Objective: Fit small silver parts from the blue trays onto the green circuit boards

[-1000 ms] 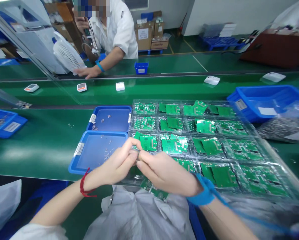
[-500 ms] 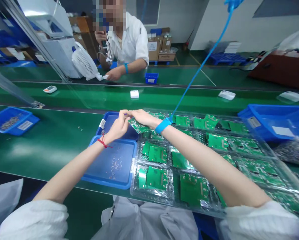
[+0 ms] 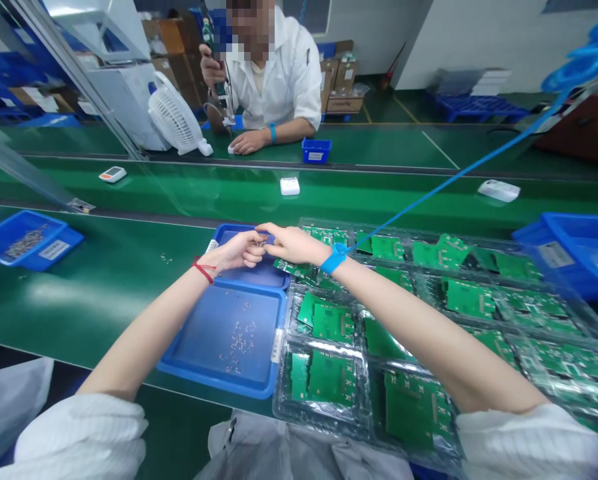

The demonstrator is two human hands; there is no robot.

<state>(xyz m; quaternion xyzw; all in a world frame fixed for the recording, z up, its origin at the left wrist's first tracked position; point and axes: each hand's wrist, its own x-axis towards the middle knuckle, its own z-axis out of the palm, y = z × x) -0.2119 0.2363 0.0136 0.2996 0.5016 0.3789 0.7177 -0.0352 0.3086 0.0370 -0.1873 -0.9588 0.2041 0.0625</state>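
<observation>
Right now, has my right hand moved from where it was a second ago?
Yes: your right hand has moved away from you, from beside the near blue tray to the far blue tray's right side.

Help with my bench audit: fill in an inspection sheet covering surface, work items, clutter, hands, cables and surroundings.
Surface: glossy green bench top.
Work items: circuit boards in a clear compartment tray; small parts in the front blue tray.
Clutter: a few loose bits left of the blue trays.
Hands: left hand and right hand, fingertips close together over the rear blue tray; what they hold is too small to tell.
Cables: blue cord from the right wristband toward the picture's upper right.
Surroundings: co-worker opposite, holding an upright tool; white fan.
</observation>
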